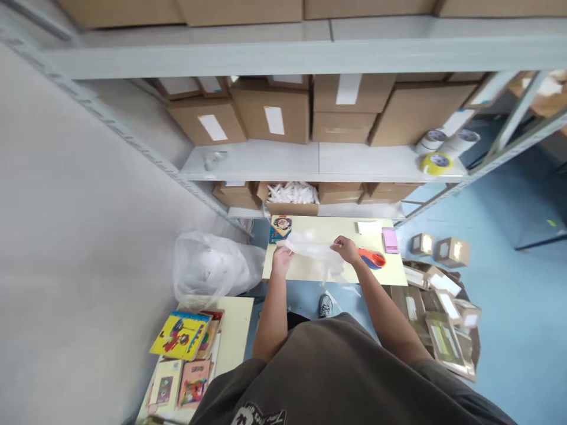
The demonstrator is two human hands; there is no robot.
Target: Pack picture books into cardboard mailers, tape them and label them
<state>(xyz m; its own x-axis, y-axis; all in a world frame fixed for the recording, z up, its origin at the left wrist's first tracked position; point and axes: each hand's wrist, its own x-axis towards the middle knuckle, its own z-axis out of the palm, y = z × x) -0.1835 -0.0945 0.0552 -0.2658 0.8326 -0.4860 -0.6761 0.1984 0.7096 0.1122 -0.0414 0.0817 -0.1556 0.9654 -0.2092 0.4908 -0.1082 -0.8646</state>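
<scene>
A thin translucent plastic sheet stretches between my two hands above the narrow cream table; whether it is a bag or a single layer I cannot tell. My left hand grips its left end, where a whiter strip shows. The fingers of my right hand pinch the other end. Loose film hangs down towards the table's front edge. Just right of my right hand lies an orange and blue tape dispenser. A colourful book lies behind my left hand.
A white slip and a purple pack lie at the table's right. Shelving with cardboard boxes and tape rolls rises behind. Books and a large plastic bag are at left; a bin of boxes stands at right.
</scene>
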